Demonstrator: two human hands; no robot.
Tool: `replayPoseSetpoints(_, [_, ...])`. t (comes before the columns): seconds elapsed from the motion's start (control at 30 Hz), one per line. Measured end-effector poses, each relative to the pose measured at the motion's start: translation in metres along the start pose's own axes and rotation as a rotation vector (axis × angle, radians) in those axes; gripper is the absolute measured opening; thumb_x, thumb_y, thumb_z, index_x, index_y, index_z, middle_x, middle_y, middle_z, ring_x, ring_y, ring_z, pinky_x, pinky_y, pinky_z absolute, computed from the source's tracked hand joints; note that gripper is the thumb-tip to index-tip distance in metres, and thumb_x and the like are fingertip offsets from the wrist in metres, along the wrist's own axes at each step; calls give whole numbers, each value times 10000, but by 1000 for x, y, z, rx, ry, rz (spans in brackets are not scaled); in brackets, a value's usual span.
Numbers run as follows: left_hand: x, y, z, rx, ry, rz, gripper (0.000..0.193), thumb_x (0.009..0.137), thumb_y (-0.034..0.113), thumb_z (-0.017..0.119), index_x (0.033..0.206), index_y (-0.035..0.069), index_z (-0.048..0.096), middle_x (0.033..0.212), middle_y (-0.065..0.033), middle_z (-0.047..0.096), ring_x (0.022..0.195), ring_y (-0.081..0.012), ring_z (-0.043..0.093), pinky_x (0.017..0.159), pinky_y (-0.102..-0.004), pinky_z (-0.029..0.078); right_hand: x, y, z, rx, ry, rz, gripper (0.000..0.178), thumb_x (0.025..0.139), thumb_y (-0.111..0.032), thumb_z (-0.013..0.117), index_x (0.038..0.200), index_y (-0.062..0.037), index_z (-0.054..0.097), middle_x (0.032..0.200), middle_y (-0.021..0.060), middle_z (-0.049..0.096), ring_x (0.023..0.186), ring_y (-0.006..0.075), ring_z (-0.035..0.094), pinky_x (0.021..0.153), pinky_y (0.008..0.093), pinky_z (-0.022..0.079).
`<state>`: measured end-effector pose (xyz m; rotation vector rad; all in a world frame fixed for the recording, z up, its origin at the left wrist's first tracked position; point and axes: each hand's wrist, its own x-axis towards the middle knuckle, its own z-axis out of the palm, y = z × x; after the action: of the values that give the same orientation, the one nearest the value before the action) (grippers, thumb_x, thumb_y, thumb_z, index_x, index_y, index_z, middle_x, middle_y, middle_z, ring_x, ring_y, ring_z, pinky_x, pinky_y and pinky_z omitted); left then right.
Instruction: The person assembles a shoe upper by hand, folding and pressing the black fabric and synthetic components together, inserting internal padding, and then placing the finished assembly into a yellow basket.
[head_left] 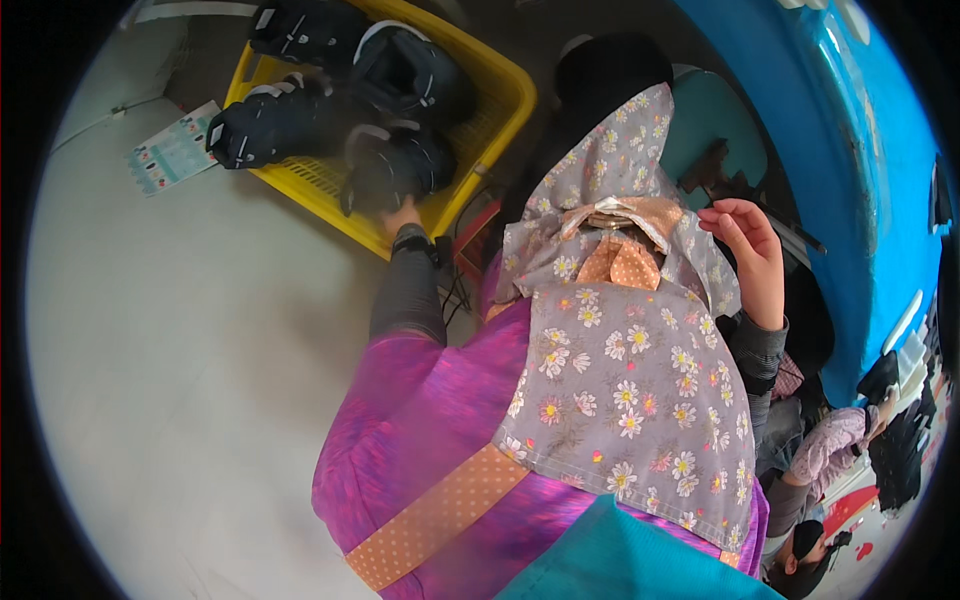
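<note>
My left hand [403, 215] reaches over the near rim of a yellow plastic basket [508, 125]. Its fingers are partly hidden behind a black piece like a shoe upper [408, 165], which they grip at the near end; motion blurs part of it. Several similar black pieces with pale edges lie in the basket, among them a wide one [415, 75] and one overhanging the left rim [260, 125]. On the other side, my right hand [752, 255] is raised beside the grey flowered apron [625, 390], fingers loosely bent and apart, with nothing visible in them.
A blue curved machine or table edge [850, 200] runs along the right. A printed sheet [175, 150] lies on the pale floor [180, 380] left of the basket. At the lower right, another person's pink sleeve [830, 450] shows near dark pieces.
</note>
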<state>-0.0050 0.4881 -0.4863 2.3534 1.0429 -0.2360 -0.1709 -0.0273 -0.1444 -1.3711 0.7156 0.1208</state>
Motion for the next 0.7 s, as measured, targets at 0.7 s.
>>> replayPoseSetpoints(0.7, [-32, 27, 47, 336, -181, 405, 391, 969, 362, 537, 1240, 86, 477, 1052, -272, 652, 976, -491, 596, 831, -613, 419, -5, 5, 12, -243, 2, 92, 186, 966, -84, 589, 1121, 16, 582, 1050, 75, 678, 1016, 129, 622, 922, 264, 471])
